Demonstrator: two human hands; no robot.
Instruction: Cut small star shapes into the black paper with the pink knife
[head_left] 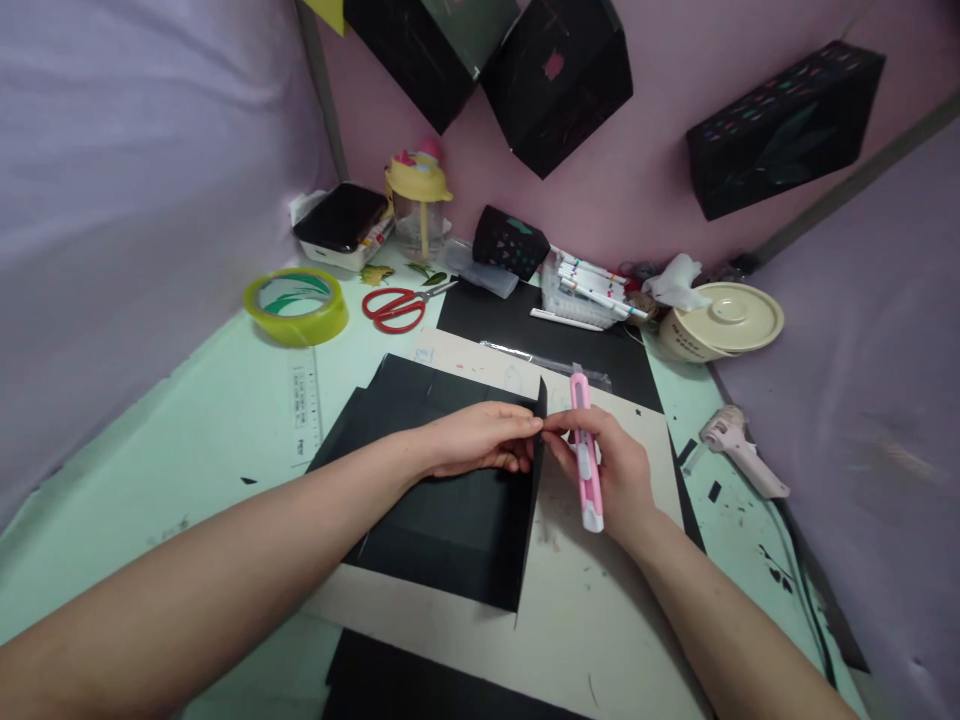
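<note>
Tbl (202, 430) w/ pale green top, smooth & flat, carries everything. On it, a big off-white board (592, 620), matte, rectangular, w/ a few pen marks & smudges.

Black card (450, 530) lies on the board, approx. mid-tbl, its RH edge folded up into a narrow standing flap. Matte, flat-faced, notched at the far L corner, faint crease lines. Prob. v. light; stiff enough to hold a fold but easily bent, dented or torn, prob. not slippery. Best hold: fingertips along the flap, w/ a flat palm on the main panel; avoid squeezing corners.

L hand (484, 440) is over the panel, thumb & fingers closed on the flap from inside. R hand (622, 475) meets it from outside, thumb & index narrowed at the same edge, w/ a pink cutter (587, 460) tucked in its grip.

Round cream tub w/ lid (739, 318), far R; glossy yellow-green tape roll (330, 320), L; pale pink glue gun (739, 450), R; scissors (401, 310) w/ red loop handles, near the tape.

Cutter: slim plastic body, white slider & end; tip too small to tell if blade's out. Tiny black scraps (715, 491) by the glue gun.
</note>
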